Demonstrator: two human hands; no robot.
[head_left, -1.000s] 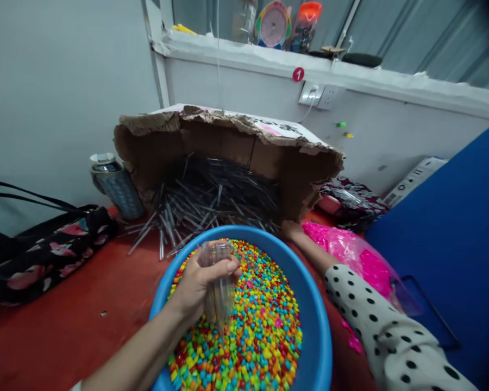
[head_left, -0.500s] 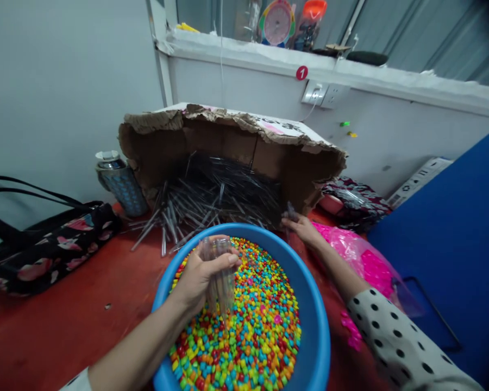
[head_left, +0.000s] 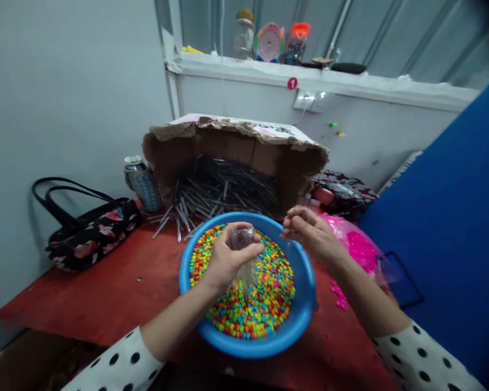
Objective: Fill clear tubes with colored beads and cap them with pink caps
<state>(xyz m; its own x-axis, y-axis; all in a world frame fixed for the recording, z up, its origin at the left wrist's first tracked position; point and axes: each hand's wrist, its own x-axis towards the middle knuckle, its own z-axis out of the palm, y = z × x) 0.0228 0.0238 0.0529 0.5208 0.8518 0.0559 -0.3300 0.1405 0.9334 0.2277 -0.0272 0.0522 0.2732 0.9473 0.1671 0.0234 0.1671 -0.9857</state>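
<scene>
My left hand (head_left: 224,260) is closed around a bundle of clear plastic tubes (head_left: 242,237). The tubes stand roughly upright, their lower ends pointing down over small multicoloured pieces (head_left: 269,307). Those pieces fill much of a round blue basin (head_left: 255,350). Above the basin's right rim, my right hand (head_left: 309,233) has its fingertips pinched together. Something faint and clear shows below them, too blurred to name. Behind the basin, a torn cardboard box (head_left: 295,168) lies open toward me, with a heap of clear tubes (head_left: 228,187) spilling out onto the red table (head_left: 146,298).
A floral handbag (head_left: 93,233) and a blue patterned bottle (head_left: 144,184) stand at left. On the right lie a clear bag of bright pink pieces (head_left: 361,250) and a patterned cloth item (head_left: 346,187). A blue panel (head_left: 444,217) rises beyond, and a shelf (head_left: 236,70) holds jars.
My right hand has come from the box's right front edge back toward the basin and my left hand. The left hand still grips the tubes. The camera view has shifted.
</scene>
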